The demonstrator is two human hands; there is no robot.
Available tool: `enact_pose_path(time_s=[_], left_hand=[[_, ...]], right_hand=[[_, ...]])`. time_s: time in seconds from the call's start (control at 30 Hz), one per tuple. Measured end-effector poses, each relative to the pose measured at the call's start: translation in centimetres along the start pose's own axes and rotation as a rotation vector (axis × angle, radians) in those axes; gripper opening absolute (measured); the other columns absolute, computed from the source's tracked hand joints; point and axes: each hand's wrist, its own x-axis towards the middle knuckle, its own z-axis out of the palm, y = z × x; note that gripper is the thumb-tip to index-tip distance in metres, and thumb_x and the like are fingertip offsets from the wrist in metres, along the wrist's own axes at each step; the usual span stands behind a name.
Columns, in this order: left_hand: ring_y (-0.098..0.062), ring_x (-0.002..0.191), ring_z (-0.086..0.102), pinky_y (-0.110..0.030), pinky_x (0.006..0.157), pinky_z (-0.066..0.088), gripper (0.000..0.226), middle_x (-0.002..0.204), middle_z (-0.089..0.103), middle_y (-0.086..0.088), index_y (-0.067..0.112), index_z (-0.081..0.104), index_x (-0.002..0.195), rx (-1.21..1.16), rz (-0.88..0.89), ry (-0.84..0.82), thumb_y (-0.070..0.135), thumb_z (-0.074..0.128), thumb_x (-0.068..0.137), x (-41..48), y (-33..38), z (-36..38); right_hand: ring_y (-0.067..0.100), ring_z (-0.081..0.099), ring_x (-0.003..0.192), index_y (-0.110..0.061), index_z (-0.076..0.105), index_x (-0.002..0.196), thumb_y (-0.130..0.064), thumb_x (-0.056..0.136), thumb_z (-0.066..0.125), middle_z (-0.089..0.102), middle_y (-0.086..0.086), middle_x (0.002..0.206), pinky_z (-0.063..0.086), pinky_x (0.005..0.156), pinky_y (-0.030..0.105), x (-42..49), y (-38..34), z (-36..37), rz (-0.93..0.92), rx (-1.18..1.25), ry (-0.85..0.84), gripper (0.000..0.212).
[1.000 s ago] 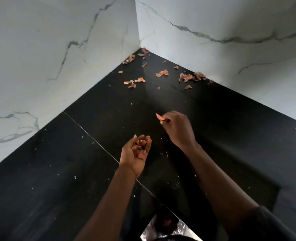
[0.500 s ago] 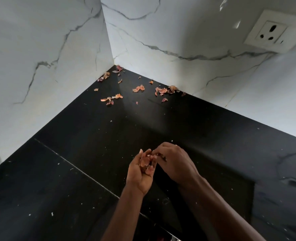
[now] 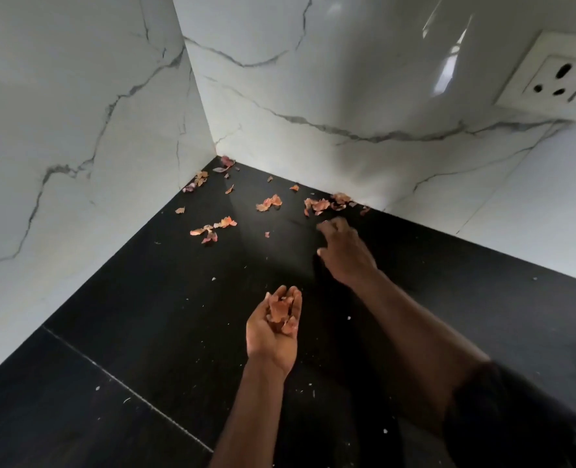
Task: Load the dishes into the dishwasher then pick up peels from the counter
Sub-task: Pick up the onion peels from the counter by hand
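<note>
Several orange-pink peels (image 3: 269,203) lie scattered on the black counter (image 3: 144,315) near the corner of the two walls. My left hand (image 3: 273,329) is cupped palm up over the counter's middle and holds a small heap of collected peels (image 3: 281,312). My right hand (image 3: 344,251) reaches toward the back wall, blurred, with its fingers apart and nothing seen in them. Its fingertips are just short of a cluster of peels (image 3: 320,205) at the foot of the wall. More peels (image 3: 212,229) lie to the left.
White marble walls (image 3: 77,130) meet in a corner behind the peels. A white power socket (image 3: 556,79) sits on the right wall. Small pale crumbs dot the counter, and a thin seam (image 3: 124,390) crosses it at the lower left.
My right hand put its peel into the cupped left hand, then moved away toward the peels at the back wall. The left hand stays cupped with its heap. The view tilted up.
</note>
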Motion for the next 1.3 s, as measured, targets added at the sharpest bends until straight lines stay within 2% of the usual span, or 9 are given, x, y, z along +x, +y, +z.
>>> enact_pose_path(time_s=[0.17, 0.37, 0.6, 0.8, 0.87, 0.93, 1.03, 1.17, 1.3], left_hand=[[-0.034, 0.109, 0.07, -0.038, 0.083, 0.062, 0.036, 0.124, 0.067, -0.026, -0.005, 0.062, 0.126, -0.036, -0.005, -0.016, 0.02, 0.049, 0.104, 2.1, -0.3, 1.2], [-0.034, 0.112, 0.069, -0.039, 0.091, 0.059, 0.036, 0.123, 0.067, -0.026, -0.006, 0.063, 0.122, -0.003, 0.01, -0.016, 0.022, 0.048, 0.105, 4.2, 0.0, 3.4], [-0.031, 0.098, 0.072, -0.036, 0.075, 0.062, 0.031, 0.114, 0.07, -0.023, -0.005, 0.064, 0.115, 0.061, 0.013, 0.035, 0.02, 0.049, 0.104, 6.9, 0.0, 6.5], [-0.01, 0.061, 0.065, -0.022, 0.054, 0.052, 0.026, 0.076, 0.067, -0.002, 0.011, 0.068, 0.089, 0.087, 0.013, 0.031, 0.024, 0.051, 0.104, 7.8, -1.2, 7.2], [-0.015, 0.071, 0.071, -0.024, 0.06, 0.058, 0.027, 0.084, 0.072, -0.008, 0.006, 0.068, 0.095, 0.061, 0.013, 0.008, 0.022, 0.049, 0.104, 8.0, -1.3, 7.5], [-0.027, 0.095, 0.075, -0.033, 0.081, 0.062, 0.03, 0.104, 0.074, -0.02, -0.003, 0.067, 0.11, 0.03, 0.017, -0.006, 0.02, 0.048, 0.105, 8.1, -1.4, 7.6], [-0.033, 0.107, 0.072, -0.039, 0.091, 0.06, 0.033, 0.116, 0.071, -0.025, -0.006, 0.064, 0.119, 0.022, 0.03, 0.009, 0.018, 0.047, 0.106, 8.1, -1.6, 7.6], [-0.034, 0.106, 0.072, -0.039, 0.09, 0.06, 0.031, 0.116, 0.07, -0.026, -0.006, 0.064, 0.12, -0.02, 0.055, 0.02, 0.016, 0.047, 0.106, 8.2, -1.7, 7.7], [-0.034, 0.104, 0.073, -0.039, 0.088, 0.061, 0.03, 0.115, 0.071, -0.026, -0.006, 0.064, 0.12, -0.037, 0.065, 0.029, 0.016, 0.048, 0.106, 8.4, -1.9, 7.7]], right_hand=[[0.046, 0.031, 0.142, -0.016, 0.033, 0.153, -0.009, 0.1, 0.051, 0.015, 0.02, 0.162, 0.043, 0.109, 0.051, 4.8, 1.1, 2.1, 0.023, -0.185, -0.136, 0.056], [0.027, 0.063, 0.102, -0.004, 0.07, 0.109, 0.0, 0.091, 0.066, 0.062, 0.012, 0.113, 0.06, 0.079, 0.035, 3.7, 2.6, 2.9, -0.116, -0.264, 0.074, 0.019], [0.015, 0.067, 0.083, -0.011, 0.075, 0.102, -0.007, 0.095, 0.064, 0.069, 0.004, 0.099, 0.057, 0.073, 0.029, 0.5, 0.9, 1.0, -0.141, 0.162, 0.172, 0.013], [0.011, 0.064, 0.087, -0.021, 0.069, 0.115, -0.028, 0.097, 0.065, 0.066, -0.002, 0.104, 0.056, 0.076, 0.027, -1.9, -0.5, 0.1, -0.333, 0.073, -0.014, 0.02], [0.009, 0.063, 0.086, -0.02, 0.072, 0.111, -0.03, 0.097, 0.065, 0.067, -0.003, 0.105, 0.052, 0.076, 0.025, -0.4, 0.8, -0.5, -0.287, 0.172, 0.049, 0.019], [0.016, 0.065, 0.091, -0.015, 0.073, 0.111, -0.024, 0.096, 0.065, 0.069, 0.004, 0.107, 0.054, 0.081, 0.032, 2.4, 3.2, -0.8, -0.147, 0.176, 0.2, 0.019], [0.03, 0.058, 0.119, -0.008, 0.059, 0.133, -0.007, 0.096, 0.06, 0.059, 0.015, 0.132, 0.049, 0.101, 0.041, 6.6, 7.8, -0.3, 0.094, 0.03, 0.195, 0.037], [0.039, 0.048, 0.128, -0.005, 0.05, 0.141, 0.007, 0.092, 0.051, 0.049, 0.017, 0.142, 0.045, 0.106, 0.047, 8.8, 10.5, 0.6, -0.023, -0.154, 0.048, 0.051], [0.036, 0.05, 0.122, -0.002, 0.058, 0.132, 0.01, 0.09, 0.052, 0.054, 0.016, 0.134, 0.049, 0.1, 0.046, 9.0, 10.8, 0.9, -0.067, -0.198, 0.06, 0.044]])
